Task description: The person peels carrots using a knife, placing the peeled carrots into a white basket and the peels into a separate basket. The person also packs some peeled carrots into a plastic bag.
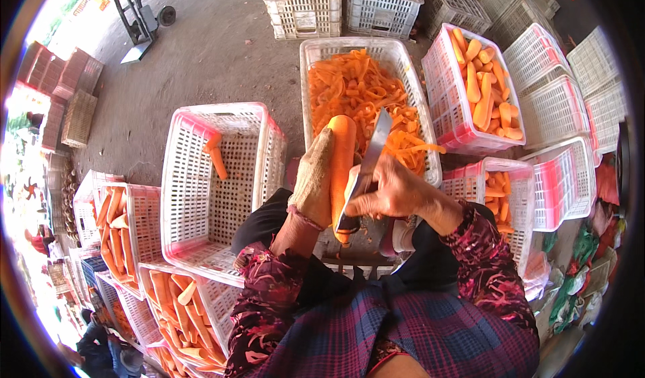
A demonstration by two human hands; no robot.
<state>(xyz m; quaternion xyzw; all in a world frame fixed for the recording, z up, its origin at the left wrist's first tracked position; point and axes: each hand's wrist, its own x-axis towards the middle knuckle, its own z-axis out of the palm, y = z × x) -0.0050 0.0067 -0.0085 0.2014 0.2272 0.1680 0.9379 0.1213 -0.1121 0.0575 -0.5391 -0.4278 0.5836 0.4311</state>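
In the head view my left hand (314,181), in a dirty knitted work glove, grips a thick orange carrot (343,151) along its left side. The carrot stands lengthwise away from me, over the near end of a crate of peelings. My bare right hand (390,189) is closed on a bladed metal hand tool (375,143), a knife or a peeler; its handle is mostly hidden. The tool's lower part lies against the carrot's right side near the close end. Beyond both hands, carrot peelings (358,85) fill much of a white plastic crate (308,58).
To my left, a tilted white-and-pink crate (174,191) holds a few carrot pieces (216,159). Carrot-filled crates (141,237) stand at lower left; another peeled-carrot crate (443,96) is at right. Grey crates (302,10) line the back. A hand truck (138,30) stands far left. A person (101,342) is at lower left.
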